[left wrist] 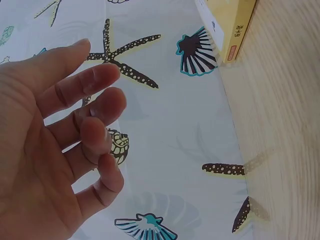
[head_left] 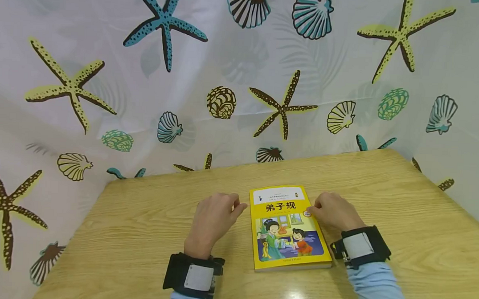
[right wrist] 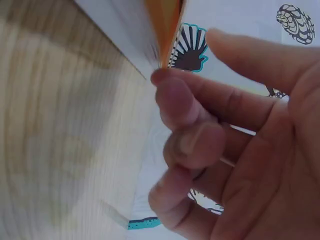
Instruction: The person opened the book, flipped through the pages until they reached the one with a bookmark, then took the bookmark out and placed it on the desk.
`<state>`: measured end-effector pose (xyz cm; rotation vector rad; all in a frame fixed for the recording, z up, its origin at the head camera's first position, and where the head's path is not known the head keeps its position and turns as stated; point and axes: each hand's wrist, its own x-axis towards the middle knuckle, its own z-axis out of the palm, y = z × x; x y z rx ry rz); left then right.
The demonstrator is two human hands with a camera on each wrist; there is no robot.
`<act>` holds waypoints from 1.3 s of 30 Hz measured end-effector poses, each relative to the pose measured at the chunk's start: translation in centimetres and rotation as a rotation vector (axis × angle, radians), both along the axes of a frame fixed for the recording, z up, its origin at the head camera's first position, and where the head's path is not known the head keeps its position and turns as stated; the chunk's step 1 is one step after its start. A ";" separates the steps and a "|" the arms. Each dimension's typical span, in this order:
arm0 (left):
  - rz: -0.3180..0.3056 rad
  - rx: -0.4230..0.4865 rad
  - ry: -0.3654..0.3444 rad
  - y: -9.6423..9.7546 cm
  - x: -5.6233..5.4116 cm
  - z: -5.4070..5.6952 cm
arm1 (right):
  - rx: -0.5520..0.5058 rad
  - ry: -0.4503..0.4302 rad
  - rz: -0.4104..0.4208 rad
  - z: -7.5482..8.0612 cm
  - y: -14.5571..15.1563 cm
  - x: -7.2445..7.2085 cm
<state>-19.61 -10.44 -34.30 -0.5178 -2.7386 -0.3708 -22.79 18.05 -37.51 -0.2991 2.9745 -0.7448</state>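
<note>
A yellow paperback book lies flat on the wooden table, cover up, with a picture of two figures and large Chinese characters. To its left, my left hand is held apart from the book, fingers loosely bent; the left wrist view shows nothing in that palm. My right hand is at the book's right edge. In the right wrist view, the index fingertip is right at the edge of the book, while the thumb stands away from it.
The light wood table ends at the back against a white cloth printed with starfish and shells, which also hangs at the left and right. Black straps with metal plates circle both wrists, above light blue sleeves.
</note>
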 end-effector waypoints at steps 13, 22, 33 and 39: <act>-0.048 0.013 0.055 0.5 0.7 1.2 | -0.359 0.191 0.167 3.2 -0.7 0.9; -0.111 -0.004 0.250 0.6 2.9 4.0 | -0.548 0.143 0.449 4.1 -4.2 1.7; -0.157 -0.008 0.327 0.9 5.2 6.1 | -0.282 -0.007 0.646 1.4 -8.9 2.4; -0.112 -0.055 0.063 0.7 4.9 5.7 | -0.053 -0.061 0.648 0.5 -9.9 2.9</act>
